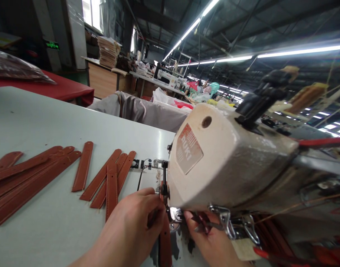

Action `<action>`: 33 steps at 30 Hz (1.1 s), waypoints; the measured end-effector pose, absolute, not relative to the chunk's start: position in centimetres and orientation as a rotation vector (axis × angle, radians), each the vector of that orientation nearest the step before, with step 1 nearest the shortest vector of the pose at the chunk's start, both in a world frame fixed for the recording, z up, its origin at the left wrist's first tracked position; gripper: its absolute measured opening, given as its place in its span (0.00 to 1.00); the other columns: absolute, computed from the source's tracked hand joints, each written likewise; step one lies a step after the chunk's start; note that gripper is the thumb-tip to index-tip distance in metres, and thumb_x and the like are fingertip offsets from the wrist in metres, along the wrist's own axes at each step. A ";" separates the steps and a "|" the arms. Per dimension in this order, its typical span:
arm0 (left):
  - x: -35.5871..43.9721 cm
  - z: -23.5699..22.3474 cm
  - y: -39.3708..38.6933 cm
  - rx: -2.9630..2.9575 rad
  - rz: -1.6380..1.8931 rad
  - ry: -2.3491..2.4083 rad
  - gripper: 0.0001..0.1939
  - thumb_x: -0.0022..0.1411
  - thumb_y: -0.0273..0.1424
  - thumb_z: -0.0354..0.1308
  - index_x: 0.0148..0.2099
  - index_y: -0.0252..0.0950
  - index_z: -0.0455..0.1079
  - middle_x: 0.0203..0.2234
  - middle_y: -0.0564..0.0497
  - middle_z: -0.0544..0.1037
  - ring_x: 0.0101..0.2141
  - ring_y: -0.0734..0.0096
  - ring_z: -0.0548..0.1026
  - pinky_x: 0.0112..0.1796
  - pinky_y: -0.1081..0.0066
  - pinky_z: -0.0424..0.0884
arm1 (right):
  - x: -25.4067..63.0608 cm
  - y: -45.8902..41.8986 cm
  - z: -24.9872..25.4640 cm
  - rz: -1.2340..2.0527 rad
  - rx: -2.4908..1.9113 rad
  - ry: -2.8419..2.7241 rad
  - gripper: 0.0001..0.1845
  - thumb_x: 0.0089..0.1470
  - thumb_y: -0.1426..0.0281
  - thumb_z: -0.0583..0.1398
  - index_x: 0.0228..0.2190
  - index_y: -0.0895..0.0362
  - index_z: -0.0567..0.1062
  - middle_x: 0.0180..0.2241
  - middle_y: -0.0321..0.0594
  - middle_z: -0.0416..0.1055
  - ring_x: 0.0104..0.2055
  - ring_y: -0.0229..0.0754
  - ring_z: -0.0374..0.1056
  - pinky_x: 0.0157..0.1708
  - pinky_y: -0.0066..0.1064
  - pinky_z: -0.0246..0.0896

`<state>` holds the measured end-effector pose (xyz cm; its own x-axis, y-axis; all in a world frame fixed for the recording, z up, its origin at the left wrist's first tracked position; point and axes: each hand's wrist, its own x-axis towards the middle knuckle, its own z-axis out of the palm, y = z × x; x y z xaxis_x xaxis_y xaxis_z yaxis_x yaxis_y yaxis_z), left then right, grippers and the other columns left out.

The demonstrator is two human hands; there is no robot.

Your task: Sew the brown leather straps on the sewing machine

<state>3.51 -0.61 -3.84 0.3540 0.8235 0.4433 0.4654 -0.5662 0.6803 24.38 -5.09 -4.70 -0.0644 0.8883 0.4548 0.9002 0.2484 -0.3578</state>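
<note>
A long tan leather strap with a stitched edge [164, 237] is laid under the presser foot of a cream-painted DUKI sewing machine head [228, 159], its lower length running toward the table's near edge. The left hand [131, 226] is curled beside the upper part of the strap, with the fingers [150, 196] bunched close to the needle bar [164, 189]; whether the leather is pinched cannot be told. The right hand [206, 237] is partly hidden below the machine, its fingers [190, 218] apparently clenched around small dark-handled metal snips [205, 227].

The gap at the needle is narrow, so a fingertip could be pierced or crushed if the machine were run with the left fingers left there. The open blades could nick the strap or catch a thread if they were knocked against the foot. The strap could be pulled askew if its hanging end were dragged by the table edge.

Room for movement is limited on the right by the machine head and by hinged metal brackets [224, 222]. Open tabletop is offered on the left of the pale grey table [47, 122], where a loose group of tan straps [111, 178], one single strap [83, 167] and a larger overlapping pile [19, 181] are laid.
</note>
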 end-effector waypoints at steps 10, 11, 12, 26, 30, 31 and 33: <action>3.4 -4.0 -0.5 2.168 1.014 1.131 0.11 0.57 0.22 0.50 0.24 0.39 0.65 0.18 0.57 0.63 0.18 0.74 0.57 0.22 0.76 0.54 | 24.7 -5.2 -4.9 0.071 -1.658 -1.887 0.19 0.60 0.53 0.56 0.32 0.50 0.82 0.33 0.41 0.81 0.38 0.51 0.78 0.39 0.35 0.75; 3.4 -4.0 -0.5 2.163 1.016 1.131 0.11 0.57 0.22 0.50 0.24 0.39 0.65 0.18 0.57 0.63 0.18 0.74 0.57 0.22 0.76 0.54 | 24.6 -5.3 -4.9 0.069 -1.658 -1.883 0.19 0.60 0.53 0.56 0.31 0.50 0.81 0.32 0.40 0.81 0.37 0.50 0.78 0.39 0.35 0.75; 3.5 -4.0 -0.4 2.154 1.017 1.129 0.11 0.57 0.23 0.50 0.24 0.39 0.65 0.18 0.57 0.63 0.18 0.74 0.58 0.22 0.76 0.54 | 24.6 -5.3 -4.8 0.073 -1.652 -1.878 0.19 0.60 0.54 0.55 0.31 0.50 0.81 0.32 0.40 0.81 0.36 0.49 0.78 0.38 0.34 0.75; 3.7 -4.0 -0.3 2.035 0.825 1.127 0.11 0.62 0.25 0.49 0.29 0.39 0.69 0.27 0.54 0.73 0.28 0.69 0.72 0.30 0.72 0.62 | 22.8 -3.6 -4.5 0.056 -1.545 -1.972 0.13 0.59 0.60 0.60 0.33 0.52 0.82 0.32 0.41 0.81 0.34 0.50 0.78 0.37 0.39 0.76; 3.7 -4.1 -0.3 2.070 0.850 1.126 0.12 0.63 0.24 0.49 0.29 0.39 0.70 0.28 0.53 0.73 0.28 0.69 0.72 0.29 0.72 0.63 | 22.9 -3.5 -4.4 0.015 -1.512 -2.050 0.14 0.61 0.62 0.57 0.33 0.52 0.82 0.35 0.41 0.81 0.36 0.48 0.78 0.41 0.38 0.74; 3.7 -4.1 -0.3 2.080 0.857 1.125 0.13 0.63 0.23 0.49 0.29 0.39 0.70 0.28 0.53 0.73 0.27 0.69 0.72 0.29 0.72 0.63 | 23.1 -3.5 -4.6 -0.002 -1.506 -2.065 0.14 0.61 0.62 0.57 0.33 0.52 0.82 0.35 0.41 0.81 0.36 0.48 0.78 0.42 0.38 0.74; 3.7 -4.2 -0.3 2.095 0.886 1.114 0.13 0.63 0.23 0.48 0.31 0.40 0.73 0.29 0.53 0.73 0.28 0.69 0.73 0.29 0.72 0.64 | 23.3 -3.6 -4.9 -0.068 -1.504 -2.080 0.14 0.61 0.62 0.57 0.33 0.52 0.82 0.34 0.41 0.81 0.37 0.48 0.78 0.43 0.39 0.73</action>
<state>3.74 -0.32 -4.21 0.4246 0.8625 0.2753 0.4622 -0.4680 0.7532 23.31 -3.59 -4.93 -0.2089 0.8586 0.4681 0.8873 0.3677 -0.2785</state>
